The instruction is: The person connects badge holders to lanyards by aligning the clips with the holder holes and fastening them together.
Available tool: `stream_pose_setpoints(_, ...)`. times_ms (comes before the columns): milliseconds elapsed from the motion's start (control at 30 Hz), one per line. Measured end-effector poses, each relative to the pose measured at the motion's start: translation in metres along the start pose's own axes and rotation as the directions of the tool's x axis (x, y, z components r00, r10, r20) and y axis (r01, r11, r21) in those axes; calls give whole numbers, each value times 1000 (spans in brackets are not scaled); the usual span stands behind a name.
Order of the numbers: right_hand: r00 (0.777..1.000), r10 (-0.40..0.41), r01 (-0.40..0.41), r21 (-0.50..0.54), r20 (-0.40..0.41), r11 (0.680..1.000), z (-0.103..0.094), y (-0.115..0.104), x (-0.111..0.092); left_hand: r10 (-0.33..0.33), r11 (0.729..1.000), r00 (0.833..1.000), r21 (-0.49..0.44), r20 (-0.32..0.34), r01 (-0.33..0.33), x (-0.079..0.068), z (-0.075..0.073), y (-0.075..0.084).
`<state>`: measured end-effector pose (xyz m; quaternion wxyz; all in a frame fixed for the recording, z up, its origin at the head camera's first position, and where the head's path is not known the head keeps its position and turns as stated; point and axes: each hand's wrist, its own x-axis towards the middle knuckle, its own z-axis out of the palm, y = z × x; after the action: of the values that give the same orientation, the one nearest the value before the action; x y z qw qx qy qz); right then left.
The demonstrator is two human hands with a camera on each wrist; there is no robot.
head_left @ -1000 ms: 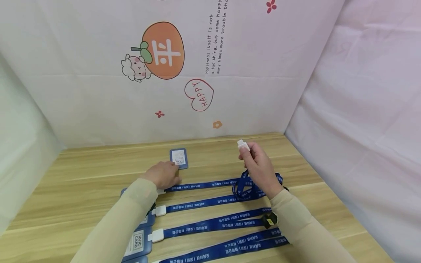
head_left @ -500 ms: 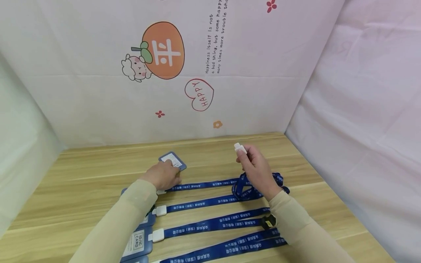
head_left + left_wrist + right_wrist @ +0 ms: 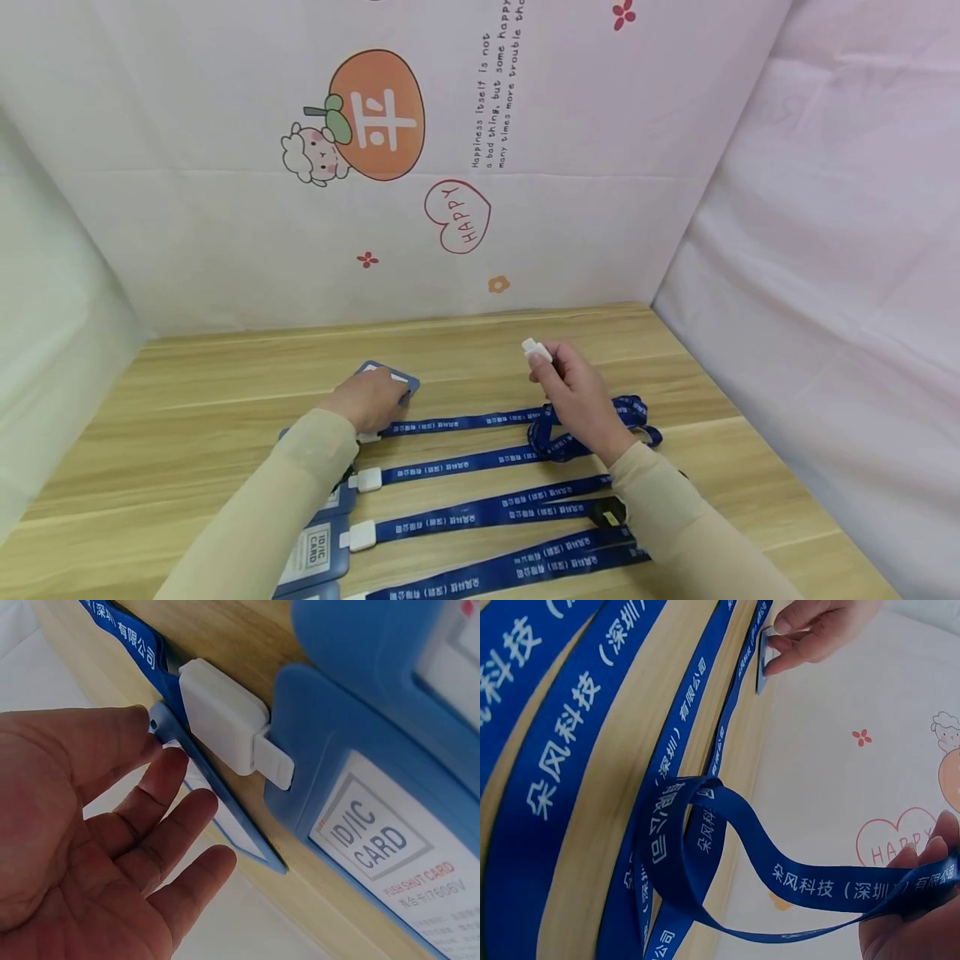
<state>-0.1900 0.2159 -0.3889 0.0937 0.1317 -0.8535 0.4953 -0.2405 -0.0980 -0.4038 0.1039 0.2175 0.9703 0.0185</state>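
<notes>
Between thumb and index finger, my left hand [image 3: 367,402] pinches a blue ID card holder [image 3: 408,385] at its holed end. In the left wrist view this card holder [image 3: 225,806] is tilted on the far side of a white clip [image 3: 225,716]. My right hand [image 3: 581,404] grips a blue lanyard near its end, the white clip [image 3: 537,352] sticking up past the thumb. From that hand the lanyard [image 3: 817,887] hangs in a loop, seen in the right wrist view, down to a loose coil [image 3: 551,437] on the wooden table.
Several blue lanyards [image 3: 457,517] lie side by side across the table [image 3: 187,400], white clips [image 3: 363,535] joining them to card holders [image 3: 315,557] at the left. A black buckle [image 3: 606,513] sits by the right sleeve. A printed white cloth [image 3: 570,233] hangs behind.
The left hand has turned the card holder and drawn it closer, so the fingers cover more of it. The right hand has come left and slightly nearer with the clip.
</notes>
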Motion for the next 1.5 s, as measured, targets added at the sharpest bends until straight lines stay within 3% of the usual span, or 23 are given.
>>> stream_pose_setpoints(533, 998, 34, -34, -6, 59, 999, 4, -1, -3, 21, 998, 999, 60, -31, -20, 4, -7, -8)
stream_pose_setpoints(867, 996, 35, -34, -9, 85, 999, 10, -1, -2, -35, 999, 997, 7, 66, 35, 7, -5, -18)
stream_pose_setpoints(1500, 995, 48, -46, -23, 91, 999, 10, 1, -6, -62, 998, 998, 31, 19, 61, 10, -3, -27)
